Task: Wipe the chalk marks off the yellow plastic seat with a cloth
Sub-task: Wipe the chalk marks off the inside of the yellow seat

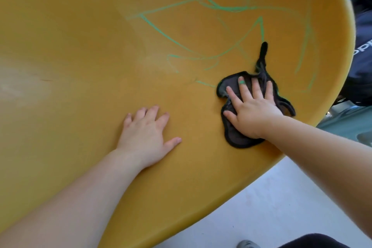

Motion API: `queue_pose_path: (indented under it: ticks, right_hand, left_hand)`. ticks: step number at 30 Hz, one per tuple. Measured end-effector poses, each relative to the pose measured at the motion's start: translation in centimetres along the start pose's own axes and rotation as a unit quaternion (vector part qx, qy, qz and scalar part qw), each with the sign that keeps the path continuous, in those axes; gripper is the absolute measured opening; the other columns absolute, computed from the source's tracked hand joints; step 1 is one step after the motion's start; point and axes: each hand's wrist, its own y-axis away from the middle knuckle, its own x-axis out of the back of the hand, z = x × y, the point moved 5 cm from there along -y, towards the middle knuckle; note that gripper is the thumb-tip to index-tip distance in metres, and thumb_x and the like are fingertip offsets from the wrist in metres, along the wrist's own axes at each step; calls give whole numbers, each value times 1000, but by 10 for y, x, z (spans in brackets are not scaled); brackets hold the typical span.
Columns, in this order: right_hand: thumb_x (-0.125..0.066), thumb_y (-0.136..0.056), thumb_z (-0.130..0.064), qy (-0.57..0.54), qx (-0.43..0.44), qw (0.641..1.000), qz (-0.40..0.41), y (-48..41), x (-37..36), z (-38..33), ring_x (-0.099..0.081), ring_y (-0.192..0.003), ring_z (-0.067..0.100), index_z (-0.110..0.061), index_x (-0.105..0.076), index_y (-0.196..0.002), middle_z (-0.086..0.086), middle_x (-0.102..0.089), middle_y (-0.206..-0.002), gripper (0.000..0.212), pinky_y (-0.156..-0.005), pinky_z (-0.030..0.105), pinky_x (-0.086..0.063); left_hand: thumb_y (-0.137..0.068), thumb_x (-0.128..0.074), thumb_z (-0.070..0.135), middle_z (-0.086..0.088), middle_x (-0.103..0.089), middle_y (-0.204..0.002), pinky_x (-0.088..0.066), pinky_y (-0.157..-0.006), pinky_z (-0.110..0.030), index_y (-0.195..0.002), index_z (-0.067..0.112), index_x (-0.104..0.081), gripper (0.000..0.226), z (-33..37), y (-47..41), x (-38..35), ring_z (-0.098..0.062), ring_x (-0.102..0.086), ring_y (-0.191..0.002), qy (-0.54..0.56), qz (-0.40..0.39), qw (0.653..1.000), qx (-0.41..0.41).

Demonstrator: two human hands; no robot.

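The yellow plastic seat fills most of the view. Green chalk marks loop across its upper right part, down to a short line beside the cloth. A dark cloth with black edging lies flat on the seat near its right rim. My right hand presses on the cloth with fingers spread and straight; one finger carries a green chalk smear. My left hand rests flat on bare yellow plastic to the left of the cloth, fingers spread, holding nothing.
The seat's rim curves from the upper right to the bottom centre. Beyond it lies pale floor. A dark bag or garment with white lettering sits past the right rim. A shoe tip shows at the bottom edge.
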Motion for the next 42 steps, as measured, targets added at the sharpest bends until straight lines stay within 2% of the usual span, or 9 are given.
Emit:
queue_pose_path:
  ticks: [10,14,19,24,28,32,36,39,42]
  right_hand:
    - [11,-82,-80,-38,200,977,-63,111,-25,-54,22,-154,39,-43,28,-154,4,28,-167,82,-122,63,11]
    - [24,-68,-88,32,100,994,-5,89,-19,8,6,-156,43,-41,17,-159,10,15,-170,102,-122,64,7]
    - [2,-82,-89,22,-10,999,21,46,-15,14,15,-153,46,-33,17,-160,15,20,-168,97,-121,65,10]
    - [-14,-93,-79,-80,138,987,-7,73,-17,-83,15,-155,39,-31,12,-161,7,19,-170,87,-123,60,10]
    - [-2,-83,-87,-40,266,963,-16,107,-26,-69,22,-154,30,-42,22,-157,1,27,-167,89,-124,54,14]
    - [8,-70,-97,44,78,994,60,40,-7,15,8,-154,47,-35,12,-161,15,14,-170,110,-124,59,7]
    - [3,-76,-95,-11,-19,995,94,-15,8,-11,11,-153,49,-30,11,-162,18,17,-169,108,-120,67,9]
    - [-2,-84,-88,-86,-23,991,102,-26,9,-55,11,-154,47,-26,10,-162,16,16,-169,100,-121,66,9]
    - [-3,-87,-82,-104,84,989,66,5,4,-101,12,-155,42,-27,10,-162,12,16,-170,94,-123,62,6]
  left_hand:
    - [-76,-14,85,2,-26,-161,-19,-120,-47,-154,34,-29,94,-17,41,-12,-25,-24,-147,-22,-14,995,-98]
    - [-74,-17,86,3,-26,-160,-19,-120,-45,-153,36,-31,94,-15,48,-10,-24,-25,-146,-24,-23,994,-108]
    - [-67,-40,89,2,-36,-142,-38,-106,-45,-138,31,-42,91,12,34,6,-24,-34,-132,-36,-37,997,-66]
    - [-45,-59,94,-2,-33,-145,-40,-101,-49,-141,27,-38,119,13,19,20,-28,-33,-133,-74,-58,996,12]
    - [-37,-51,101,-1,-20,-158,-38,-104,-50,-150,27,-29,137,-9,23,16,-27,-24,-141,-55,-62,996,32]
    - [-37,-55,99,2,-22,-156,-37,-103,-49,-146,29,-35,131,-14,22,21,-25,-24,-141,-43,-63,997,19]
    - [-37,-62,95,3,-18,-159,-35,-107,-49,-148,29,-34,132,-20,20,21,-26,-21,-142,-31,-78,996,29]
    - [-34,-66,93,2,-20,-158,-35,-107,-50,-147,30,-36,133,-31,17,27,-28,-21,-142,-39,-70,995,63]
    - [-33,-70,90,1,-18,-158,-35,-107,-50,-148,30,-33,135,-36,17,29,-29,-21,-142,-31,-77,994,72]
